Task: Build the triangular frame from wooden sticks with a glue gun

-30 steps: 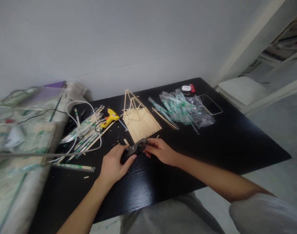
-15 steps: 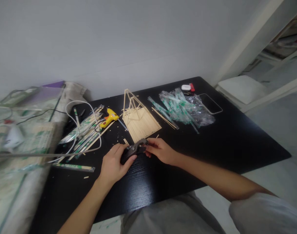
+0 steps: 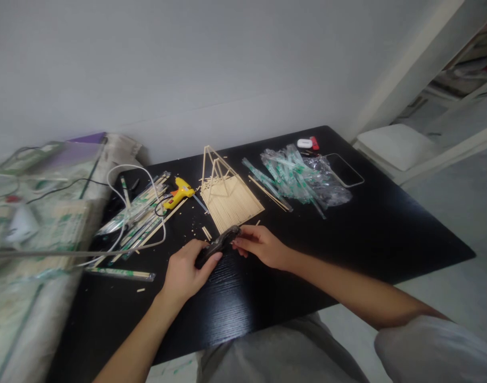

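Observation:
My left hand [image 3: 185,271] is wrapped around the handles of a dark cutter tool [image 3: 218,244] held just above the black table [image 3: 387,229]. My right hand [image 3: 259,246] sits at the tool's jaw end with its fingers pinched together; whatever they hold is too small to make out. Just beyond the hands lies a flat mat of glued bamboo sticks [image 3: 233,201] with a triangular stick frame [image 3: 215,167] standing on its far edge.
A yellow glue gun [image 3: 179,192] with a white cord lies left of the stick mat, beside wrapped chopsticks [image 3: 141,215]. Empty green-printed wrappers [image 3: 303,178], a phone [image 3: 344,170] and a small white case [image 3: 305,143] lie at the back right. Cluttered bags stand at the left.
The cutter's handles have squeezed closer together in my left hand. Both hands stay in the same spot.

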{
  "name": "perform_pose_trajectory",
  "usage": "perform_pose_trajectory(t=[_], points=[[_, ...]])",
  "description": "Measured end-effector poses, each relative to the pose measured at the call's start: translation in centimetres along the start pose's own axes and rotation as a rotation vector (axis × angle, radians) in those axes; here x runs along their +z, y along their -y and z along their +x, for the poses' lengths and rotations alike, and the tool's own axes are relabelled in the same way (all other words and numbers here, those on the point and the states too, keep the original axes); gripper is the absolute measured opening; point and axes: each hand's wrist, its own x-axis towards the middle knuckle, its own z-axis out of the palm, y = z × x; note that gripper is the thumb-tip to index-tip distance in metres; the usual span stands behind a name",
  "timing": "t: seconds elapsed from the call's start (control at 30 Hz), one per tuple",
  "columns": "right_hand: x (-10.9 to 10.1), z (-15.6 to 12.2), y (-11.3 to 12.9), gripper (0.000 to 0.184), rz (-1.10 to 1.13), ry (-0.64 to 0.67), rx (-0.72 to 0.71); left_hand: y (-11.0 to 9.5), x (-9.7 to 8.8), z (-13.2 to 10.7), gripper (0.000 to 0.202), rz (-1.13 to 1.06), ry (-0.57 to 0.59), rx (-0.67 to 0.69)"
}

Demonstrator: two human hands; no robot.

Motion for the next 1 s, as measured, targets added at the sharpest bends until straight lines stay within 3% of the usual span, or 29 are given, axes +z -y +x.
perform_pose_trajectory(t=[0.27, 0.57, 0.87, 1.0], points=[[-0.1, -0.1, 0.1, 0.028, 0.012, 0.045, -0.049, 0.2, -0.1, 0.1, 0.049, -0.132, 0.048, -0.193], [-0.1, 0.0, -0.4, 0.031, 0.110, 0.043, 0.013, 0.3, 0.3, 0.0, 0.049, -0.266, 0.078, -0.250], [-0.7, 0.1, 0.5, 0.031, 0.000, -0.140, -0.028, 0.4, 0.9, 0.1, 0.062, -0.730, 0.127, -0.490], [-0.3, 0.0, 0.2, 0.024, -0.092, -0.127, -0.046, -0.1, 1.0, 0.5, 0.071, -0.888, 0.218, -0.538]])
